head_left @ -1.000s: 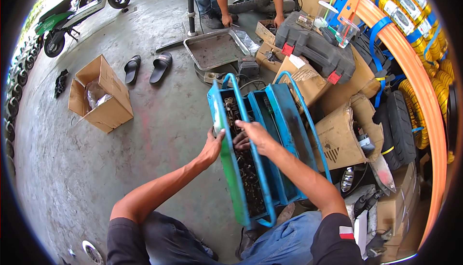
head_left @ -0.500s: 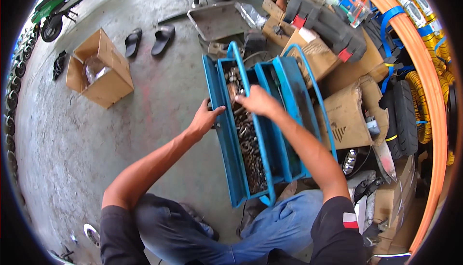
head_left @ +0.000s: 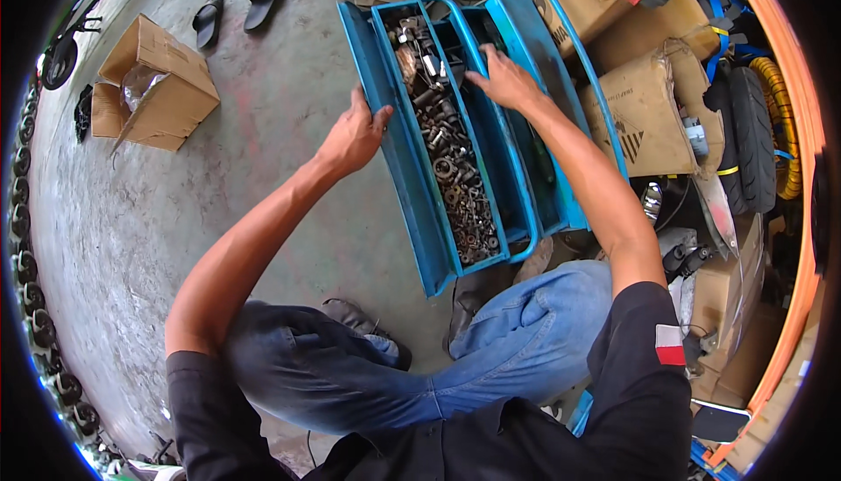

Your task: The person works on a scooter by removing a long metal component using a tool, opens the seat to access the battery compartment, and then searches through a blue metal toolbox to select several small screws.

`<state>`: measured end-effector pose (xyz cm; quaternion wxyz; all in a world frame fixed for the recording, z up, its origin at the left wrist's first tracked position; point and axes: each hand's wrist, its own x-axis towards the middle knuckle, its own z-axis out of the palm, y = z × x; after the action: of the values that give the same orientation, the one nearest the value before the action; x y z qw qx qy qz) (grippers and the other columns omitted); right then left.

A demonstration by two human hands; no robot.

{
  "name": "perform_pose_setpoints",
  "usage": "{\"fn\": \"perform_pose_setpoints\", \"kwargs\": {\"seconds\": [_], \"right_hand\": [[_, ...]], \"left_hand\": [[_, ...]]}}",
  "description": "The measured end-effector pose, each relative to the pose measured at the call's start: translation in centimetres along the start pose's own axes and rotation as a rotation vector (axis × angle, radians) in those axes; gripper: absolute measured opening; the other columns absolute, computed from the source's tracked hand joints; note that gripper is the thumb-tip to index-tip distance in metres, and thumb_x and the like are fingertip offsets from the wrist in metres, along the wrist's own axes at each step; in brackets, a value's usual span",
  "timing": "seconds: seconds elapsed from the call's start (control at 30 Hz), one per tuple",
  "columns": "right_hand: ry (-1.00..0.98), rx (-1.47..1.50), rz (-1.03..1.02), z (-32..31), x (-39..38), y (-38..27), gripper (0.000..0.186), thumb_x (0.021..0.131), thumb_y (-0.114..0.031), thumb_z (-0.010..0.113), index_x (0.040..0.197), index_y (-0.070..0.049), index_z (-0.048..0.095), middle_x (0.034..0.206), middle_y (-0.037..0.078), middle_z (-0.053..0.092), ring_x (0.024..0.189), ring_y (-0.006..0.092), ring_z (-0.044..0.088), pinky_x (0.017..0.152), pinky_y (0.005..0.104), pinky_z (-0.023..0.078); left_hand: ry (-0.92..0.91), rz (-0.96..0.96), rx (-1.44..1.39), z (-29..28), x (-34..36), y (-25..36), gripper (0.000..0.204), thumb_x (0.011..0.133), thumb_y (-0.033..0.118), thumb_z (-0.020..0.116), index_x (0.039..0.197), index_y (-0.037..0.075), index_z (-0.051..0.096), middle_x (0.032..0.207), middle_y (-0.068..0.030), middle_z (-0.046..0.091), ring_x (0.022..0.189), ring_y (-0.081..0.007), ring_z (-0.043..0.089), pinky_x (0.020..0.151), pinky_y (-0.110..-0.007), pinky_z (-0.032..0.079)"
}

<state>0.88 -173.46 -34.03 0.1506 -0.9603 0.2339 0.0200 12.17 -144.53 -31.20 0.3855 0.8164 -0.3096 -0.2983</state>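
A blue metal cantilever toolbox [head_left: 412, 218] stands unfolded on the floor in front of me. Its long tray is full of loose bolts, nuts and washers [head_left: 451, 166], with larger metal pieces toward the far end. Closed around the outer left edge of the toolbox is my left hand [head_left: 352, 135], its thumb resting on the rim. My right hand [head_left: 510, 80] grips the near blue tubular handle [head_left: 517, 161], thumb on the left side of it. A second blue handle [head_left: 583, 60] arches along the box's right side.
An open cardboard box [head_left: 180, 87] holding clear plastic sits at left, below a pair of black slides [head_left: 265, 1]. Worn cartons [head_left: 644, 113], tyres [head_left: 753, 139] and an orange rack beam [head_left: 810, 122] crowd the right. My knees flank the toolbox's near end.
My right hand has moved right from above the bolt tray, and the handle now leans farther right, exposing more of the bolts. The view has tipped down toward my lap.
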Motion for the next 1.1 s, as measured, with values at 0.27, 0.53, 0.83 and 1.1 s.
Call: {"fn": "perform_pose_setpoints", "kwargs": {"seconds": [0.27, 0.53, 0.83, 1.1], "right_hand": [[0.154, 0.115, -0.66, -4.1, 0.8, -7.2, 0.017, 0.085, -0.015, 0.061, 0.095, -0.002, 0.063, 0.099, 0.016, 0.062, 0.101, 0.0345, 0.059, 0.09, 0.0429, 0.048], [0.064, -0.024, -0.908, 1.6, -6.7, -4.9, 0.033, 0.079, -0.012, 0.068, 0.11, 0.0, 0.063, 0.11, 0.014, 0.062, 0.104, 0.0305, 0.06, 0.092, 0.0397, 0.048], [0.173, 0.186, -0.664, -1.7, -11.5, -3.1, 0.014, 0.078, -0.001, 0.064, 0.092, 0.001, 0.065, 0.106, 0.013, 0.06, 0.104, 0.0299, 0.057, 0.093, 0.0414, 0.046], [0.164, 0.151, -0.619, -0.4, -9.7, -3.8, 0.016, 0.078, -0.003, 0.065, 0.093, 0.001, 0.064, 0.102, 0.013, 0.056, 0.098, 0.0312, 0.055, 0.089, 0.0417, 0.047]], "left_hand": [[0.238, 0.305, 0.402, -0.3, -0.4, 1.5, 0.073, 0.085, 0.003, 0.054, 0.151, 0.017, 0.024, 0.151, -0.0314, 0.02, 0.138, -0.0545, 0.023, 0.109, -0.059, 0.029], [0.148, 0.412, 0.744, 2.2, 0.4, 1.2, 0.07, 0.081, 0.005, 0.052, 0.148, 0.009, 0.03, 0.148, -0.0329, 0.03, 0.143, -0.0545, 0.011, 0.114, -0.065, 0.016], [-0.014, 0.531, 1.041, 0.8, 2.0, 2.2, 0.055, 0.084, 0.008, 0.053, 0.138, 0.011, 0.049, 0.136, -0.0192, 0.052, 0.143, -0.035, 0.029, 0.115, -0.069, 0.005], [-0.126, 0.501, 0.911, 0.0, 1.7, 2.2, 0.051, 0.084, 0.012, 0.053, 0.135, 0.011, 0.053, 0.125, -0.014, 0.063, 0.134, -0.031, 0.045, 0.114, -0.07, 0.002]]}}
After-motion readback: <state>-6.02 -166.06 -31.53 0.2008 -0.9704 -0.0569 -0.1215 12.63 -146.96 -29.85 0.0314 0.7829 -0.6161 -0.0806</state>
